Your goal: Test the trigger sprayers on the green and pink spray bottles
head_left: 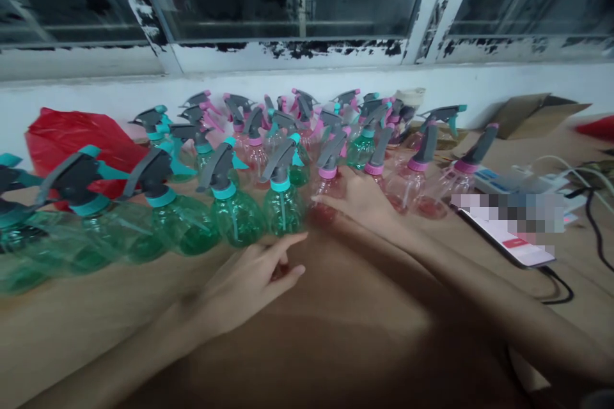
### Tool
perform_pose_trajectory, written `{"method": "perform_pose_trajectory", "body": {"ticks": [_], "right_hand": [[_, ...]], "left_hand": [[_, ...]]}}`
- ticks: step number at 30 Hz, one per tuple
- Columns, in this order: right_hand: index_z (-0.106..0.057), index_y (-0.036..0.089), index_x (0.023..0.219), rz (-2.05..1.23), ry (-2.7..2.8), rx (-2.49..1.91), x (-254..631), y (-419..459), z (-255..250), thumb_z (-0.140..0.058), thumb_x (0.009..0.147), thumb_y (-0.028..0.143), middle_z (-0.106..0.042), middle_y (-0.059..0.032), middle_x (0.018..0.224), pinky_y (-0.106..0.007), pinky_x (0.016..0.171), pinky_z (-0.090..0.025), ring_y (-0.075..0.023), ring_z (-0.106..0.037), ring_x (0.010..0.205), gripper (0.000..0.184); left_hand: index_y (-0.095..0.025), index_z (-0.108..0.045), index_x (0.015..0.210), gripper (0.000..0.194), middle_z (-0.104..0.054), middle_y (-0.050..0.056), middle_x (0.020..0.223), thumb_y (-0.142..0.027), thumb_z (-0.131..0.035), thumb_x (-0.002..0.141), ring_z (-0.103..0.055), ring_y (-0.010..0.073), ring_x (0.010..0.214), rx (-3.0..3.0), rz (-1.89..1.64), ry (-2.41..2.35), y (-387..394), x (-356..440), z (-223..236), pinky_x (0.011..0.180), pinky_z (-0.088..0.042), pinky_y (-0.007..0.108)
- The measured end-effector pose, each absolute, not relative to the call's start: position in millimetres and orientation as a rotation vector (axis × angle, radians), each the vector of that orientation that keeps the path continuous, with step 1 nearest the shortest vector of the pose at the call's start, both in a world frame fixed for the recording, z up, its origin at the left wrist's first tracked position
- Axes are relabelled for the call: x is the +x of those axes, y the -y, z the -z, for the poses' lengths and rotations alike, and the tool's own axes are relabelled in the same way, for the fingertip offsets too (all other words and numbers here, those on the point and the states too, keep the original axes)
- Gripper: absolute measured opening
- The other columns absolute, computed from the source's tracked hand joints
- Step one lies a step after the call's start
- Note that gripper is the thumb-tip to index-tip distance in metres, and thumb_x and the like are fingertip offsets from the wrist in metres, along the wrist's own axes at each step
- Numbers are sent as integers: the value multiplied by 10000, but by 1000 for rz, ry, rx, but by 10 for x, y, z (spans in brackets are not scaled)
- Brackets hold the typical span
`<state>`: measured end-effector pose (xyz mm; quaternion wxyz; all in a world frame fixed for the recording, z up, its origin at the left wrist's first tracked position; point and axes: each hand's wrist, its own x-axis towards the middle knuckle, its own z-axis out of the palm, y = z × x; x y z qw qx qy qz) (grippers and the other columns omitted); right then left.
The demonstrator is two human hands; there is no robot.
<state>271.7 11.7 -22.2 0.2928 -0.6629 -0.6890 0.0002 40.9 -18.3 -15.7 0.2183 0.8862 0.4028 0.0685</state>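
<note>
Green bottles point(237, 220), five in front, span ten to twelve o'clock; four pink bottles point(403, 188), twelve to two. Left hand point(242, 287): thumb, forefinger apart. Right hand point(368, 201), at pink: cannot tell whether clamped.

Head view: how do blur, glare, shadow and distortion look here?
Head view: soft blur on the right hand and the pink-collared bottle beside it; head view: bright streaks of light on the window glass; head view: dark shadows across the table; head view: leftmost green bottles look stretched, and pixelation masks part of the phone.
</note>
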Motion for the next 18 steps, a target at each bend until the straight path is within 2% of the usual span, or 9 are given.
{"method": "perform_pose_trajectory", "body": {"ticks": [3, 5, 11, 13, 18], "right_hand": [[-562, 105, 1130, 2, 1910, -1712, 2768, -114, 178, -651, 773, 487, -687, -162, 992, -400, 735, -490, -323, -646, 936, 530], [-568, 109, 1123, 7, 1936, -1698, 2794, -107, 162, -661, 773, 468, -689, -159, 993, -397, 734, -491, -324, -646, 943, 511], [-567, 92, 1114, -4, 1988, -1679, 2847, -1, 143, -673, 774, 449, -666, -169, 1063, -393, 775, -488, -317, -636, 967, 504], [-557, 83, 1132, -12, 1999, -1683, 2854, 84, 131, -674, 769, 465, -661, -170, 1070, -399, 783, -490, -322, -631, 976, 540], [-511, 135, 1202, -29, 2023, -1715, 2816, 426, 99, -615, 805, 501, -638, -138, 1133, -398, 727, -513, -310, -644, 943, 550]], "left_hand": [[-279, -246, 1449, 565, -643, -14, 807, -386, -430, 926, -612, 154, 683, 2341, -136, -1121, 116, 453, 121, 644, -458, 262], [-284, -173, 1469, 597, -636, -20, 808, -380, -418, 932, -608, 139, 645, 2290, -116, -1126, 81, 469, 117, 620, -464, 246], [-300, -142, 1472, 600, -613, -32, 787, -388, -404, 939, -599, 127, 608, 2265, -128, -1116, 50, 481, 147, 592, -467, 232], [-276, -173, 1470, 591, -624, -22, 793, -395, -402, 938, -601, 137, 623, 2270, -117, -1122, 69, 485, 144, 611, -474, 249], [-309, -459, 1293, 389, -655, -16, 899, -420, -446, 921, -622, 165, 760, 2291, -303, -1135, 203, 516, 79, 700, -483, 295]]}}
